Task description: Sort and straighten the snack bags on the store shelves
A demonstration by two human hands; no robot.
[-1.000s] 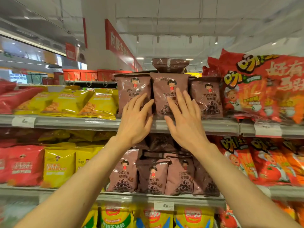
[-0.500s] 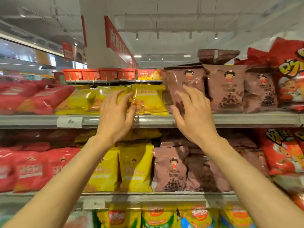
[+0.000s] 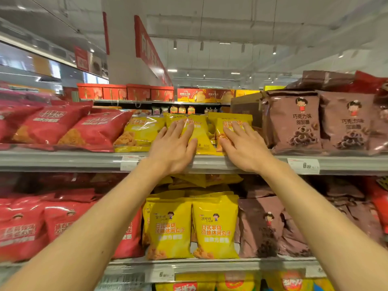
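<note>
- Near: my two forearms reach up and forward from the bottom corners, converging on the upper shelf [image 3: 63,162]; both bare, palms facing away.
- Left hand [image 3: 174,148] lies flat on the middle yellow bag [image 3: 197,131], fingers [image 3: 180,128] straight and slightly spread, thumb out to the right over the bag's lower edge. Nothing gripped; it's a press, not a pinch.
- Right hand [image 3: 241,148] does the same on the right yellow bag [image 3: 233,122], fingers fanned, palm down near the shelf lip. Also holding nothing.
- Why, I'd say: these yellow bags lean back and overlap, so flat palms push them square and level before any lift.
- A third yellow bag [image 3: 138,133] lies just left, untouched, tilted.
- Red bags [image 3: 92,129] slump further left; brown bags [image 3: 294,122] stand upright right of my hands, looking neat.
- Lower shelf: yellow bags [image 3: 189,227] upright there, fine.
- Far: red boxes [image 3: 126,92] on a back rack, blurry.
</note>
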